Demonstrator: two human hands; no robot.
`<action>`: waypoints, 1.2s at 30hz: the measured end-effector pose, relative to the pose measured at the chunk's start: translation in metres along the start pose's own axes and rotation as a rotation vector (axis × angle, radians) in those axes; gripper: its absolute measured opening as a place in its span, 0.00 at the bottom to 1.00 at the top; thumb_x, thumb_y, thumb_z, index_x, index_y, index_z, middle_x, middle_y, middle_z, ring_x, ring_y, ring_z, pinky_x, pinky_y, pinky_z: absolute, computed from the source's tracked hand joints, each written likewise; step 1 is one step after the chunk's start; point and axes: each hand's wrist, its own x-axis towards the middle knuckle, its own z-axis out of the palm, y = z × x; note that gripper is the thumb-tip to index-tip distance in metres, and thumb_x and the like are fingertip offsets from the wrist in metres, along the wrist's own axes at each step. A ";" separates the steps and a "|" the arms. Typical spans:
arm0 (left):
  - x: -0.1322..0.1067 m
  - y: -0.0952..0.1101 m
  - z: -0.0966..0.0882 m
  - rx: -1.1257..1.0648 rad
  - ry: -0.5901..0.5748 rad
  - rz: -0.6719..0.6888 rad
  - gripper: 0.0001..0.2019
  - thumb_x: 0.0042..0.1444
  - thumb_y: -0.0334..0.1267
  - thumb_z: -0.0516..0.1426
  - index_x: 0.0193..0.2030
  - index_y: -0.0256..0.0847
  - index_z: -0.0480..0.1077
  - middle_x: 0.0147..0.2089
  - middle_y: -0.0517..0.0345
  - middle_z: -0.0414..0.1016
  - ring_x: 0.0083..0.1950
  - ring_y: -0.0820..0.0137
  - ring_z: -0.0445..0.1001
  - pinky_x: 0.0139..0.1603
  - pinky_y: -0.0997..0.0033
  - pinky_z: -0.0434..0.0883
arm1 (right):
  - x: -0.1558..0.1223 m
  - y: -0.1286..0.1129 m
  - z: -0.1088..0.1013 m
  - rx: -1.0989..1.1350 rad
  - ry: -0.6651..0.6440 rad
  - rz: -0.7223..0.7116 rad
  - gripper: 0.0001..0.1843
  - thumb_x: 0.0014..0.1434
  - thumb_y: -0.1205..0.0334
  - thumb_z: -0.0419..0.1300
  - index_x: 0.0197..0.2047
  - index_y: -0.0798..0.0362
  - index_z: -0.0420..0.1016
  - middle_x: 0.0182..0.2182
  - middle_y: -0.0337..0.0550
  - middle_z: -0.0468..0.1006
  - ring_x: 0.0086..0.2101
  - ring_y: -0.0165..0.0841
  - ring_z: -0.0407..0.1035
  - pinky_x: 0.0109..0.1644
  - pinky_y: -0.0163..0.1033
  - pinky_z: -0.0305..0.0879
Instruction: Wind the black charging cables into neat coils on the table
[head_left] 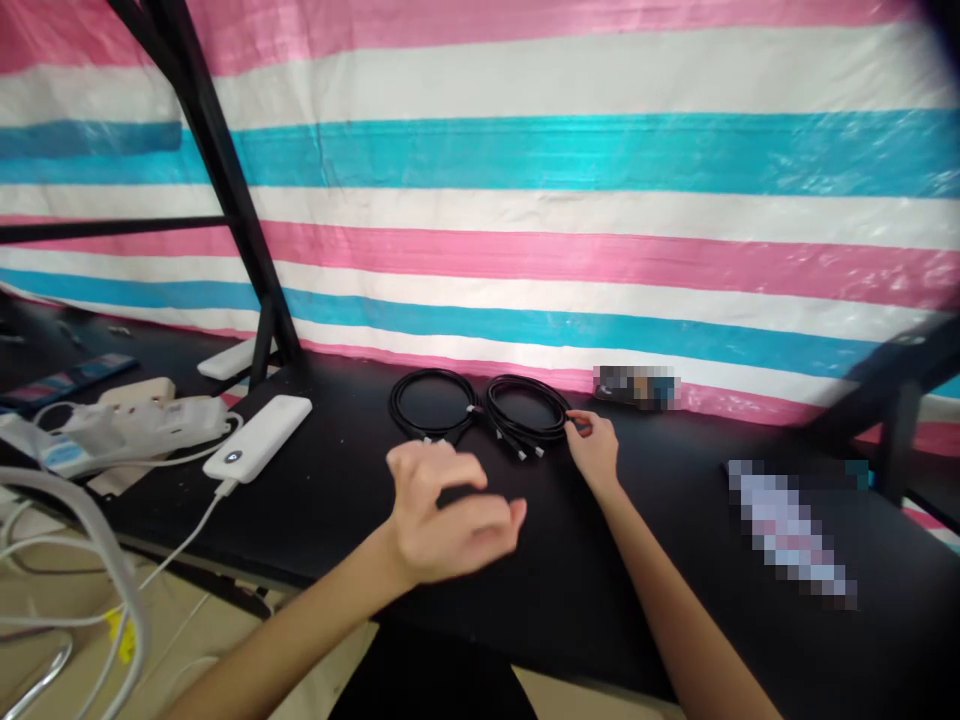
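Two coiled black cables lie side by side on the black table (660, 560): the left coil (433, 404) and the right coil (527, 409), both with loose connector ends pointing toward me. My right hand (594, 448) reaches to the right coil and pinches its right edge with the fingertips. My left hand (442, 515) hovers above the table in front of the coils, fingers loosely curled and apart, holding nothing.
A white power bank (259, 436) with a white cord lies left of the coils. Further left are white power strips and plugs (135, 425). A black slanted frame post (225, 180) stands behind them. A striped pink, white and blue tarp (600, 200) backs the table.
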 end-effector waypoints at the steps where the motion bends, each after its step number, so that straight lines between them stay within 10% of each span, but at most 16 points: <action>1: 0.008 -0.007 0.008 -0.013 0.013 0.041 0.07 0.45 0.36 0.64 0.22 0.46 0.71 0.31 0.63 0.67 0.35 0.74 0.69 0.41 0.68 0.64 | 0.000 0.000 0.000 0.002 0.003 -0.005 0.14 0.47 0.60 0.55 0.36 0.54 0.76 0.31 0.44 0.69 0.25 0.31 0.62 0.37 0.41 0.62; 7: 0.021 -0.067 0.055 -0.060 -0.146 -0.228 0.05 0.49 0.39 0.62 0.26 0.44 0.73 0.35 0.59 0.71 0.38 0.69 0.69 0.45 0.63 0.61 | -0.001 -0.003 0.003 0.029 0.038 -0.005 0.13 0.47 0.61 0.54 0.35 0.52 0.76 0.31 0.42 0.68 0.25 0.31 0.62 0.35 0.40 0.61; 13: 0.007 -0.117 0.064 0.039 -0.197 -0.341 0.04 0.52 0.38 0.59 0.30 0.45 0.75 0.38 0.58 0.73 0.41 0.67 0.71 0.45 0.64 0.61 | -0.002 -0.008 0.004 0.050 0.035 0.012 0.12 0.48 0.60 0.54 0.35 0.51 0.76 0.31 0.41 0.67 0.27 0.31 0.63 0.35 0.39 0.62; 32: -0.014 -0.136 0.063 0.180 -0.364 -0.479 0.09 0.49 0.45 0.60 0.25 0.43 0.73 0.40 0.56 0.72 0.45 0.62 0.70 0.49 0.58 0.60 | -0.007 -0.012 0.004 0.099 0.004 -0.032 0.12 0.50 0.62 0.54 0.36 0.53 0.75 0.31 0.43 0.68 0.28 0.31 0.63 0.35 0.39 0.63; 36: -0.017 -0.153 0.061 0.525 -0.369 -0.652 0.21 0.49 0.50 0.58 0.47 0.41 0.70 0.47 0.49 0.69 0.50 0.56 0.66 0.51 0.55 0.59 | -0.004 -0.013 0.001 0.109 -0.009 -0.056 0.13 0.50 0.62 0.54 0.37 0.54 0.75 0.31 0.43 0.68 0.27 0.31 0.63 0.35 0.39 0.63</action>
